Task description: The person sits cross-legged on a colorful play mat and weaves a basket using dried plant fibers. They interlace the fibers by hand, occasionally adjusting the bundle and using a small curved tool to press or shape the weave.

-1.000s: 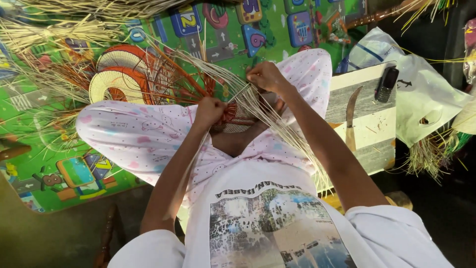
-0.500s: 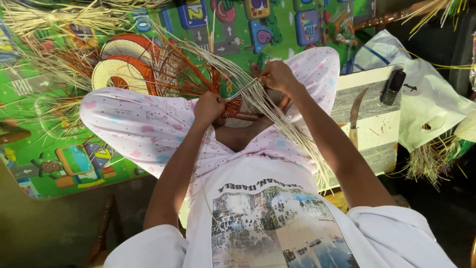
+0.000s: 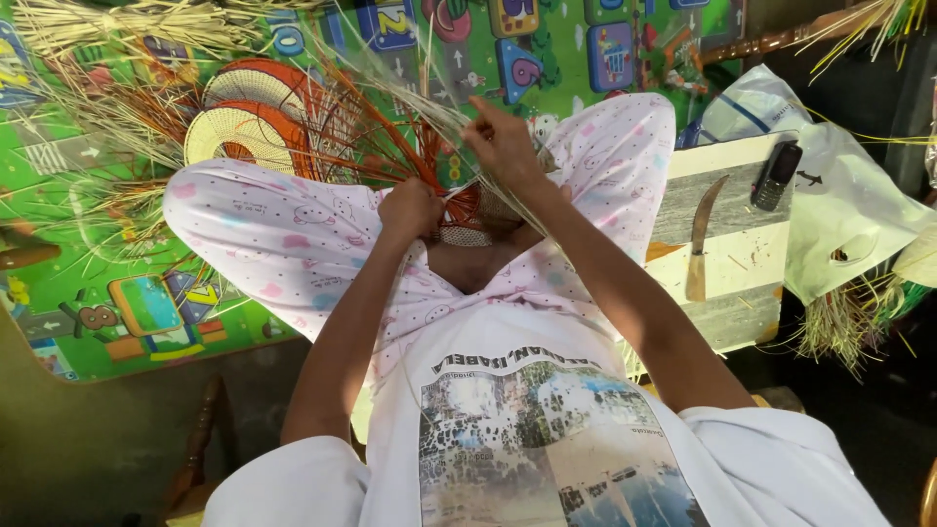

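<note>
Weaving in progress is what I see from the head camera: a small woven piece (image 3: 467, 221) of orange and pale fibre sits in the lap, between the knees of the pink patterned trousers (image 3: 283, 234), with long pale straw strands (image 3: 390, 88) fanning up and away from it over the mat. My left hand (image 3: 410, 210) is closed in a fist against the near edge of the woven piece, clamping it and the strand roots. My right hand (image 3: 503, 146) is raised just above and to the right of it, fingers pressed together and pinching a thin bundle of strands that runs down past the wrist.

Beyond the knees lies a green play mat (image 3: 146, 293) printed with coloured shapes, and on it rest round woven discs (image 3: 244, 122) in orange and cream, partly covered by loose straw. More straw is heaped at the upper left of the mat. To the right stands a pale wooden board (image 3: 732, 283) carrying a knife (image 3: 699, 244) with a wooden handle and a dark phone (image 3: 776, 176). Just beside the board is a white plastic bag (image 3: 849, 215), with another tuft of straw below it.
</note>
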